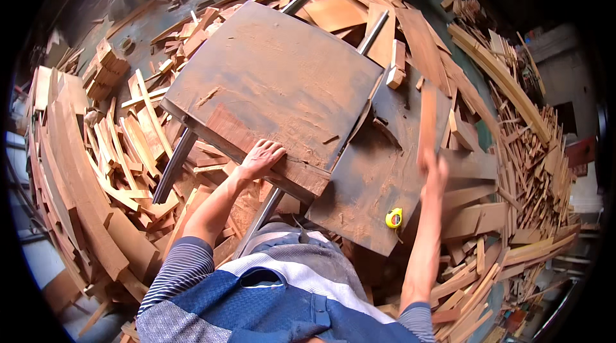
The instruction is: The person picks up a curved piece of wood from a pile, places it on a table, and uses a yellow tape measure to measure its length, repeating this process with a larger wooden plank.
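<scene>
A sawdust-covered metal machine table (282, 67) stands in front of me. Along its near edge lies a reddish-brown wooden board (228, 126). My left hand (263, 158) is on this board, its fingers bent and close together over the wood; the thumb is hard to make out. Farther right, my right hand (436, 173) is closed around the near end of a long, flat wooden strip (428, 118) that points away from me. That hand is smeared by motion. A yellow tape measure (394, 218) lies on the lower right part of the table, left of my right forearm.
Metal rails (174, 166) stick out from the table's near and far sides. Offcuts (131, 144) are heaped on the left, and curved planks (77, 176) are stacked beyond them. More boards (420, 41) and thin strips (536, 163) pile up at the far side and right.
</scene>
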{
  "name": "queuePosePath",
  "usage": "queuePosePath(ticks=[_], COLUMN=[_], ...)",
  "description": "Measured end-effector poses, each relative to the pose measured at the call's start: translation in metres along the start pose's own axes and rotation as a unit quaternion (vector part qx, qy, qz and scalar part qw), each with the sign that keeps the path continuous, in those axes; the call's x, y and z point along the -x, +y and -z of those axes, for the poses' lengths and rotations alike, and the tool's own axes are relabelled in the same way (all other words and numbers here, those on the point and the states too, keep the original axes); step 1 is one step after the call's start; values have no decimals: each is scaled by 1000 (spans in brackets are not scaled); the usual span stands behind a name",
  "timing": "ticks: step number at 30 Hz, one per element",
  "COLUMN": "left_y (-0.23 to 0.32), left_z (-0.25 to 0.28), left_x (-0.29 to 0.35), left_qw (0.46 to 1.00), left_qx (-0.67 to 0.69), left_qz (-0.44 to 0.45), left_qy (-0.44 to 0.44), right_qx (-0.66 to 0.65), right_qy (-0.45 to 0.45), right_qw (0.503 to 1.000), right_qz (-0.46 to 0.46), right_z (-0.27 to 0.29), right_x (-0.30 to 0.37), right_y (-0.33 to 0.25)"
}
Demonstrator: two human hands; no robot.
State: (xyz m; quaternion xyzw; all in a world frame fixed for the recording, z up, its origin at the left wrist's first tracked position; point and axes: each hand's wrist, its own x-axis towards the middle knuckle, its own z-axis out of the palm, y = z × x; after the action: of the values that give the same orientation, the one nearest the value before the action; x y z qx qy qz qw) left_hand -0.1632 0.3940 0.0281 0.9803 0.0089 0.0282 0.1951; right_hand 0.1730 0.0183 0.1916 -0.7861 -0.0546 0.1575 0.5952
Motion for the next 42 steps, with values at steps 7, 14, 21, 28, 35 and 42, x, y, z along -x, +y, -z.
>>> queuePosePath(ticks=[7,14,21,28,35,42], left_y=[0,3,11,-4,-15,-17], left_z=[5,1,16,1,-14,-6], left_x=[7,-18,-42,-45,-25,-21], left_qw=[999,999,998,998,996,997], left_qx=[-36,-44,-9,-50,-81,-71], left_qz=[15,28,60,38,27,25], left_qy=[27,-3,-28,-23,5,2], right_qx=[-32,354,449,450,76,19], right_qy=[-69,-4,-72,-129,32,-65], right_qw=[964,913,875,864,975,985], right_qz=[256,203,167,188,-204,160], right_z=[-74,2,-47,-49,31,4], right_x=[-62,-139,-135,-123,-41,-58], right_y=[-176,86,133,168,176,2])
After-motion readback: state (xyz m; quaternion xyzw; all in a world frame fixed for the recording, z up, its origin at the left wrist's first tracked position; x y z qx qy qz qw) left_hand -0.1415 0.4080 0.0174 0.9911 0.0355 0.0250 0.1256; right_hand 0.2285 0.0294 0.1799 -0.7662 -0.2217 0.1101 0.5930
